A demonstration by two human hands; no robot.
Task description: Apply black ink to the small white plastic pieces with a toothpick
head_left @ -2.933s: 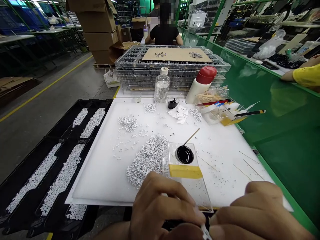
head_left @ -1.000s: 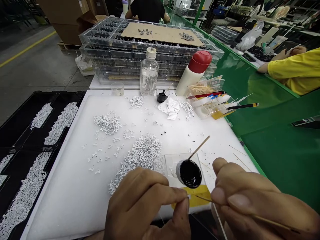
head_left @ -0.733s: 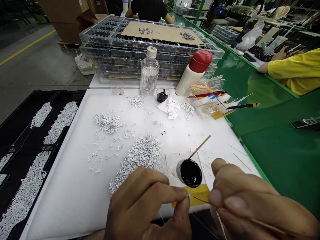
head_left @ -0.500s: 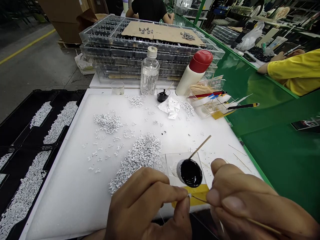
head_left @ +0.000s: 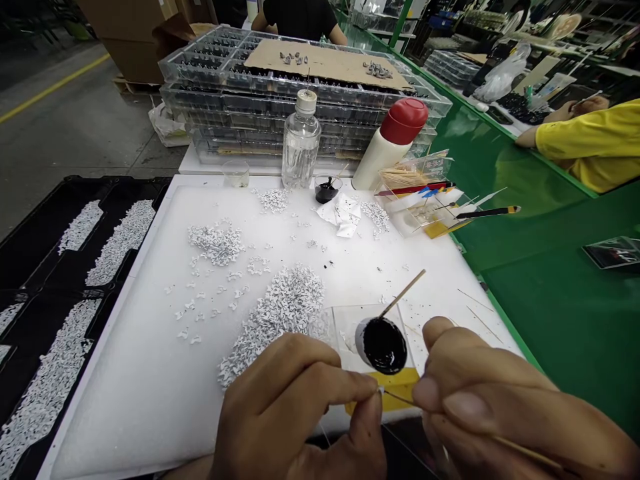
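Your left hand point(head_left: 295, 413) pinches a tiny white part point(head_left: 381, 391) between thumb and forefinger, and your right hand point(head_left: 500, 400) grips a thin wooden stick point(head_left: 400, 398), its tip touching that part just above the near edge of a clear plate point(head_left: 347, 333). Both hands are closed and nearly touching.

The plate carries one pool of black ink point(head_left: 384, 346), one strip of yellow tape point(head_left: 395, 385) and a second stick point(head_left: 405, 292) standing in the ink.

Your hands overlap the near edge of the white board point(head_left: 125, 400). The board runs far to your left, ending at a black tray point(head_left: 30, 280) holding white parts in long strips. On the right, a short stretch of board lies before a green bench point(head_left: 550, 333).

Just left of the plate sits one large pile of parts point(head_left: 285, 320); three smaller piles point(head_left: 216, 244) lie farther away. Two bottles stand beyond the board: one clear point(head_left: 301, 140), one red-capped point(head_left: 403, 137).
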